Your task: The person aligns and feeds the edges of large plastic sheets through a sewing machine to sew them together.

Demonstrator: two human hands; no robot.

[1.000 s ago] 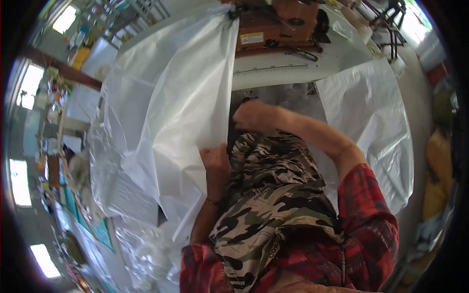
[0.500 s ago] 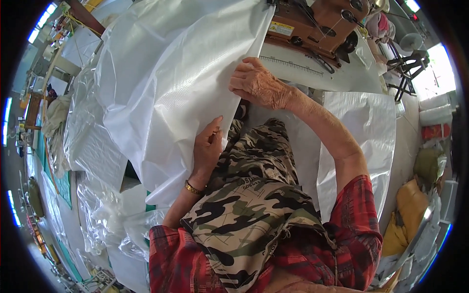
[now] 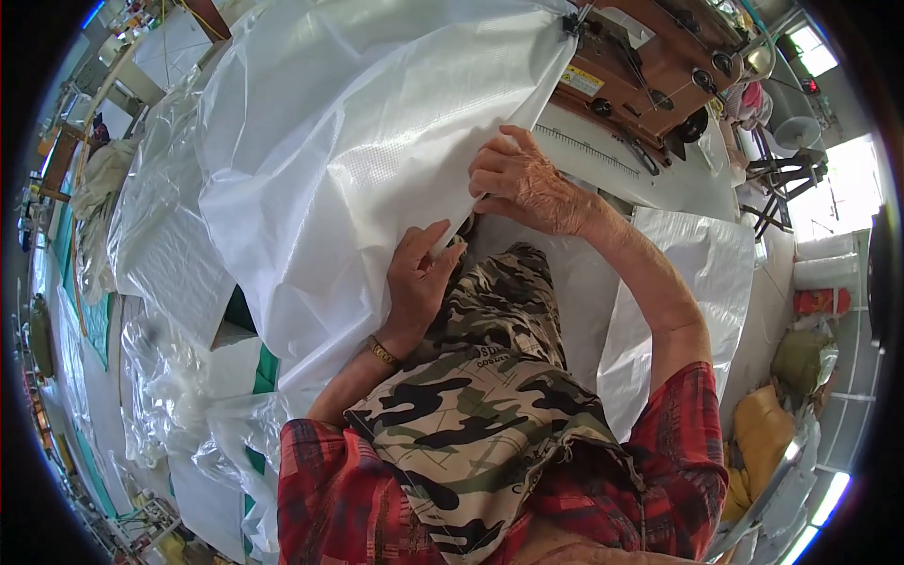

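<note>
A large white woven plastic sheet drapes over the work table and down toward my lap. My right hand is closed on its right-hand edge, fingers curled over the rim. Lower along the same edge, my left hand pinches the sheet between thumb and fingers. At the upper right stands a brown sewing machine; the sheet's far corner reaches its needle end, where the details are too small to tell.
A ruler scale runs along the white machine table. To the right of my legs lies another white plastic sheet. Crumpled clear plastic is heaped on the left. Yellow-brown cloth rests at the lower right.
My left thumb and fingers have closed on the sheet's edge. My right hand has shifted slightly along it, its fingers more curled. The whole view has turned a little.
</note>
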